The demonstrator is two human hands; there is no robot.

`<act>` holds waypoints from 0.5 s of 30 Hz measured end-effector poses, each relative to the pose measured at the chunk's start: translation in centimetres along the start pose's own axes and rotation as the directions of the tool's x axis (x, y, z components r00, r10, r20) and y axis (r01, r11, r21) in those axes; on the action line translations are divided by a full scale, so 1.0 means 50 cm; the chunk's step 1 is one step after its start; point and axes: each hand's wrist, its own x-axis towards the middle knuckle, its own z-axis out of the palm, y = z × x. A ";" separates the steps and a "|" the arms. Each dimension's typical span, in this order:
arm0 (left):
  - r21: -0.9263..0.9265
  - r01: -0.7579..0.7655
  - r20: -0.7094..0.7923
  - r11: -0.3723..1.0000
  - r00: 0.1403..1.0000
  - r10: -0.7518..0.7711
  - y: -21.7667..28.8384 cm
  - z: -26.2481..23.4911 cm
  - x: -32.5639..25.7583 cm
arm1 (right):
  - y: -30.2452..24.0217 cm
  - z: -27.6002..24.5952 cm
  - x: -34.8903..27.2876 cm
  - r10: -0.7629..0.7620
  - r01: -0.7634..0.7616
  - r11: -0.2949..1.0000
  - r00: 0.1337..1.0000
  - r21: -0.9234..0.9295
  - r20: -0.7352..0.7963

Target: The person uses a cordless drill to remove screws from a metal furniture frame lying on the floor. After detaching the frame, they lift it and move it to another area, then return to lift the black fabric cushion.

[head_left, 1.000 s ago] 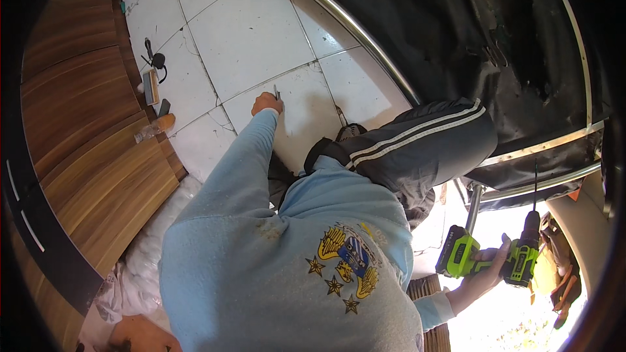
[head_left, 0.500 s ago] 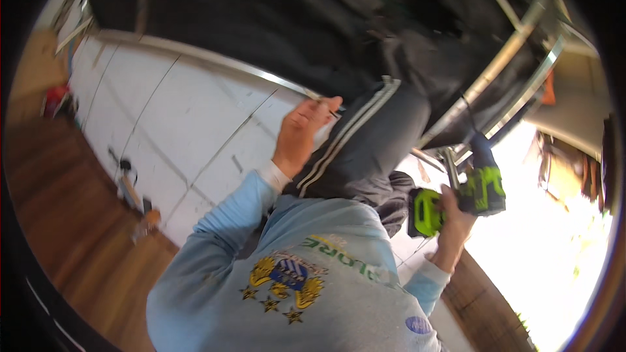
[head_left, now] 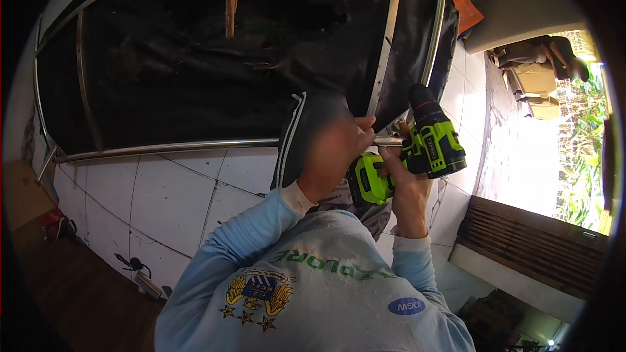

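Observation:
My right hand (head_left: 411, 199) is closed around the grip of a green and black cordless drill (head_left: 440, 150), whose long thin bit points away over the frame. A short shiny metal piece (head_left: 390, 142) lies against the fingers of that hand, beside the drill's grip. My left hand (head_left: 329, 156), partly smeared by motion, is next to the metal piece with its fingers curled in; anything between them is too small to make out. Beyond both hands lies a large metal tube frame (head_left: 195, 147) backed with black sheeting (head_left: 150, 72), which is torn near its far side.
White tiled floor (head_left: 173, 195) runs along the near side of the frame. Small tools (head_left: 147, 280) lie on it to the left. A slatted wooden piece (head_left: 521, 248) stands at the right, with cardboard boxes (head_left: 538, 85) near the bright opening and an orange object (head_left: 466, 12) farther off.
My left hand has moved right, up to the drill and the metal piece. The drill has shifted left and slightly up in my right hand. The view has turned, showing more of the frame.

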 end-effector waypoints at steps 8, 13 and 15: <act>0.348 -0.010 -0.106 0.938 0.993 0.050 0.001 -0.037 0.028 | 0.004 -0.004 -0.009 0.001 -0.005 0.999 0.996 -0.044 -0.088; 0.353 -0.099 -0.207 0.930 0.962 0.181 0.031 -0.077 0.080 | 0.008 -0.018 -0.003 -0.015 0.013 0.999 0.997 -0.033 -0.079; 0.337 -0.050 -0.279 0.940 0.949 0.150 0.040 -0.090 0.095 | 0.003 -0.018 -0.003 -0.014 0.012 1.000 0.996 -0.025 -0.085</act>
